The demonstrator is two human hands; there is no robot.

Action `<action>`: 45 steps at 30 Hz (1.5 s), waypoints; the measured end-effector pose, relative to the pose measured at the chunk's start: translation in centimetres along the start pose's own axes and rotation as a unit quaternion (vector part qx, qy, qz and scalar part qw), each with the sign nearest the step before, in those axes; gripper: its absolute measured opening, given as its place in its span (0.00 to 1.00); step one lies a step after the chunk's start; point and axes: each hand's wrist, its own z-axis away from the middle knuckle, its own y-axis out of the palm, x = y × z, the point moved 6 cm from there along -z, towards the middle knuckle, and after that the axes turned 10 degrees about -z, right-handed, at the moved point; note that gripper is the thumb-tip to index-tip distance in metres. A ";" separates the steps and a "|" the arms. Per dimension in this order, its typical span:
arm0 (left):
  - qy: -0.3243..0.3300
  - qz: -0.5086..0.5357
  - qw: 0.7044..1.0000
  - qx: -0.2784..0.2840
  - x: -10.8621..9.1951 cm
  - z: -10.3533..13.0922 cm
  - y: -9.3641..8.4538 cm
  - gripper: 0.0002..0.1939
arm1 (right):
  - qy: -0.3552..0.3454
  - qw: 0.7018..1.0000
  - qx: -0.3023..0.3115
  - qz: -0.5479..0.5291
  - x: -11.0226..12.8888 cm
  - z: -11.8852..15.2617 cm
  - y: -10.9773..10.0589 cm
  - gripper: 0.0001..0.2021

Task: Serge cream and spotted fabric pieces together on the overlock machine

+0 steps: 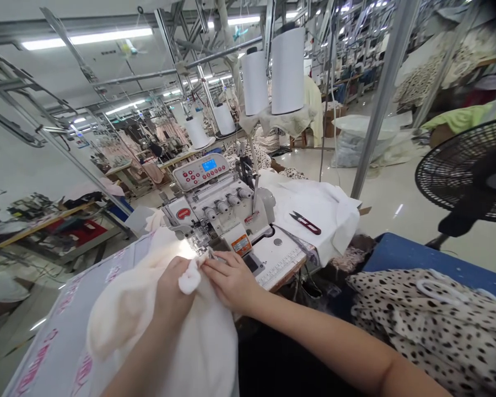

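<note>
A cream fluffy fabric [128, 298] lies over the left of the table and hangs toward me. My left hand [173, 292] is closed round a bunched part of it, with a white fold sticking out by the thumb. My right hand [231, 278] pinches the fabric edge just beside the left one, fingers pressed together. Both hands are right in front of the needle area of a white overlock sewing machine [219, 204], whose lamp lights the cloth. Its panel shows a lit blue display.
Red-handled thread snips [306, 222] lie on white cloth [326, 204] right of the machine. Thread cones [288, 71] stand above. At the right are a black fan [471, 171], a blue surface [405, 253] and spotted fabric [430, 320]. A metal post [382, 99] rises behind.
</note>
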 end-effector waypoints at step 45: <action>0.080 -0.175 0.980 0.047 -3.6 1.3 0.1 0.07 | 0.349 0.872 0.094 -0.331 -3.6 3.0 0.9 0.07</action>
